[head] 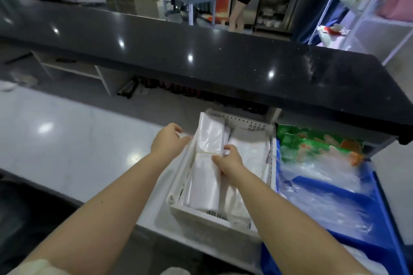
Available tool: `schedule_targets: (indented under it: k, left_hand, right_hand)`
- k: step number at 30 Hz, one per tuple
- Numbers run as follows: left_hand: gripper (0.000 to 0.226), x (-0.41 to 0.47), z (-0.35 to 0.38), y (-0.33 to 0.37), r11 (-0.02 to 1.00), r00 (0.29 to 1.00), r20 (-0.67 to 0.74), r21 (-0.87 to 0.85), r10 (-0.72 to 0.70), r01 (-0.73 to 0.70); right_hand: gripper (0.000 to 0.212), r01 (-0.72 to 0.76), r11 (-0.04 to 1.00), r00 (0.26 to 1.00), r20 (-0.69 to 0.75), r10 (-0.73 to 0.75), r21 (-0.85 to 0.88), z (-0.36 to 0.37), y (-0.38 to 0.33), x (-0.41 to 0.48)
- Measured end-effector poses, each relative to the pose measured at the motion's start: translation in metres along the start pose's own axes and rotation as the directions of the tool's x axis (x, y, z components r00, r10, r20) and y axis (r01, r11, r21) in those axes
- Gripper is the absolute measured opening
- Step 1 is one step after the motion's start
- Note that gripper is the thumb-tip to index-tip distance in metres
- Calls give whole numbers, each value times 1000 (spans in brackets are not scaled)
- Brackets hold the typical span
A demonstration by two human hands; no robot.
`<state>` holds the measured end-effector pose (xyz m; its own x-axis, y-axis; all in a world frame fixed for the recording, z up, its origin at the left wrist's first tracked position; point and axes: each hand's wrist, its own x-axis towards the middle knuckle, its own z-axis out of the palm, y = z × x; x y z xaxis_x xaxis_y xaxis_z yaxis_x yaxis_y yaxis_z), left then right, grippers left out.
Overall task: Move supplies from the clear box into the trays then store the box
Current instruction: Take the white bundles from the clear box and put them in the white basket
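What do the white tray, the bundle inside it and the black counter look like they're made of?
The white tray: rigid moulded plastic, matte, perforated walls. The bundle: thin clear plastic film, likely stacked bags; glossy, wrinkled, translucent, cinched by a yellow band, probably rubber. The black counter: polished stone or stone-like composite, given mirror-like lamp reflections and fine speckles.

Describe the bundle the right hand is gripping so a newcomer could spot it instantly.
Below the long black countertop sits a white slotted tray, left of a blue tray. In its left half lies the bundle of clear bags, gripped by the right hand. Unlike the flat stack beside it, a thin yellow rubber band cinches its middle.
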<state>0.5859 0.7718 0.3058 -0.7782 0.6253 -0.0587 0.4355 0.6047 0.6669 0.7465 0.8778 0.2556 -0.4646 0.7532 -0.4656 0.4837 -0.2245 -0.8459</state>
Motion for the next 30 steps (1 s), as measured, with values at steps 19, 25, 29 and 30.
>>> schedule_targets:
  k: [19, 25, 29, 30]
  left_hand:
    - [38, -50, -71, -110, 717, 997, -42, 697, 66, -18]
    - [38, -82, -162, -222, 732, 970, -233, 648, -70, 208]
    - [36, -112, -235, -306, 725, 936, -315, 607, -156, 325]
    - [37, -120, -256, -327, 723, 922, -341, 589, -182, 360]
  right_hand:
    - [37, 799, 73, 524, 633, -570, -597, 143, -105, -31]
    - [39, 849, -185, 367, 804, -469, -496, 284, -105, -70]
    - [39, 893, -207, 293, 866, -404, -399, 399, -105, -116]
    - [39, 902, -217, 271, 882, -386, -373, 429, -109, -129]
